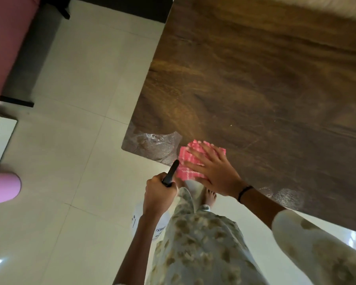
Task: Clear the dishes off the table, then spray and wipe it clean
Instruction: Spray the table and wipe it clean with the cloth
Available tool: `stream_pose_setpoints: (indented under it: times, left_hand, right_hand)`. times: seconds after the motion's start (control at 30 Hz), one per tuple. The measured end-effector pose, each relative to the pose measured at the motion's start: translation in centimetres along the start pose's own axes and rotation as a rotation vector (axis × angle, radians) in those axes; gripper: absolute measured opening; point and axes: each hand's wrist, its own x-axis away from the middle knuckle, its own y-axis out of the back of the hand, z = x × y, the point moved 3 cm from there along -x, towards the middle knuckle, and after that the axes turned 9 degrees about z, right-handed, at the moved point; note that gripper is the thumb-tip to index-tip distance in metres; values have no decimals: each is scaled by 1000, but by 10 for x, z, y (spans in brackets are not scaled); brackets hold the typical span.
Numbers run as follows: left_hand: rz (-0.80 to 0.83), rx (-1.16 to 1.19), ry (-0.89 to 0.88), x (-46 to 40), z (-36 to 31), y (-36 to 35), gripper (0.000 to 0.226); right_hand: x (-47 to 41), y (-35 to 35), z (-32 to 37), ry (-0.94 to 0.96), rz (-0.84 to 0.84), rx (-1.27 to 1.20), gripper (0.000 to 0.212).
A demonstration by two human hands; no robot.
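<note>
**Wiping the wooden table near its corner**

Seen from above, a person stands at the near edge of a dark wooden table (pixel 255 75). The right hand (pixel 213 171) lies flat on a folded pink checked cloth (pixel 191 161), fingers (pixel 195 155) straight and spread, pressing it down to wipe. The cloth sits at the table's near edge, just beside a wet, shiny patch (pixel 152 145) on the table's corner. The left hand (pixel 158 195) hangs off the table's edge, its fingers wrapped around a spray bottle's black nozzle (pixel 171 174), likely keeping it ready. No dishes show on the table.
</note>
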Motion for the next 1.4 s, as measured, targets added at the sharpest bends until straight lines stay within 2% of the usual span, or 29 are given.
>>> stream_pose_setpoints:
  times: [0.1, 0.27, 0.33, 0.5, 0.6, 0.77, 1.13, 1.3, 1.4]
  left_hand:
    - [-34, 17, -4, 0, 0, 2, 32]
    - [-72, 51, 0, 1, 2, 5, 35]
    - [-82, 70, 10, 2, 3, 8, 37]
    - [-90, 91, 27, 3, 6, 15, 33]
    - [-105, 83, 28, 1, 7, 23, 30]
    - [-88, 50, 64, -10, 6, 39, 41]
    - [-107, 76, 86, -36, 15, 71, 34]
    - [-159, 121, 94, -44, 25, 88, 31]
    - [-166, 182, 111, -45, 28, 98, 34]
  right_hand:
    - [30, -2, -30, 38, 22, 23, 53]
    - [-8, 21, -50, -322, -19, -60, 53]
    - [-34, 27, -34, -381, -34, -90, 53]
    - [-28, 14, 18, -88, -2, -8, 49]
    - [-2, 6, 2, 13, 12, 45, 55]
    - [-8, 16, -21, -126, 39, 15, 56]
    - [-50, 30, -18, -180, 59, -23, 57]
    - [-101, 40, 12, -272, -13, -68, 53]
    - [-135, 42, 45, -234, -52, -99, 49]
